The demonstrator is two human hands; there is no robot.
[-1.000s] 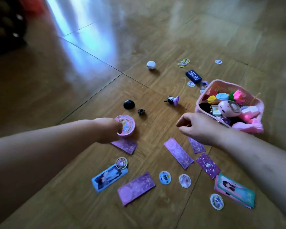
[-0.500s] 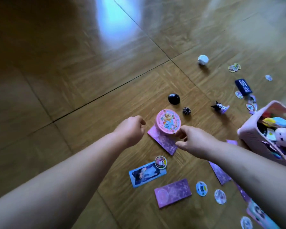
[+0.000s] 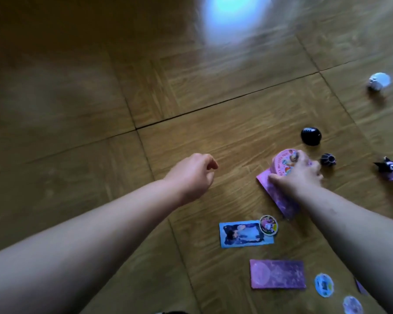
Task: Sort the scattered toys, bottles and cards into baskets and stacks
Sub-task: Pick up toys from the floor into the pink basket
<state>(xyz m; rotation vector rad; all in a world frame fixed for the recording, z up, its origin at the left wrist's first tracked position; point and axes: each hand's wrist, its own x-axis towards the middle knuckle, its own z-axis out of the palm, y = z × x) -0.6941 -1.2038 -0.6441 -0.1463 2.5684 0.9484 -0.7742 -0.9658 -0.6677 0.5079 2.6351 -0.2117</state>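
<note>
The right hand [image 3: 297, 175] is clamped on a round pink disc [image 3: 281, 163] with cartoon print. Its fingers curl over the disc's right edge and hide about half of the face, and motion blur makes the print unreadable. The disc sits over the far end of a purple card [image 3: 278, 198] lying on the floor [image 3: 145, 98]. The thumb lies against that card's far left corner, but I cannot tell whether it pinches the card. The wrist covers the card's right side. The left hand [image 3: 192, 175] hovers well to the left, fingers loosely curled and holding nothing. Just right of the right hand is a small dark ribbed toy [image 3: 327, 159]. A black egg-shaped toy [image 3: 311, 136] lies a little farther off, and a black-eared figurine [image 3: 389, 171] stands close to the right edge. A white ball toy [image 3: 379, 80] lies far right, smeared by blur. Nearer are a blue picture card [image 3: 243, 234] with a round badge [image 3: 268, 225] overlapping its right corner, a second purple card [image 3: 277, 277] and a blue-white round sticker [image 3: 324, 285]. Another pale round sticker [image 3: 352, 304] is cut off by the bottom edge. A purple sliver [image 3: 361, 287] shows from under the right forearm.
</note>
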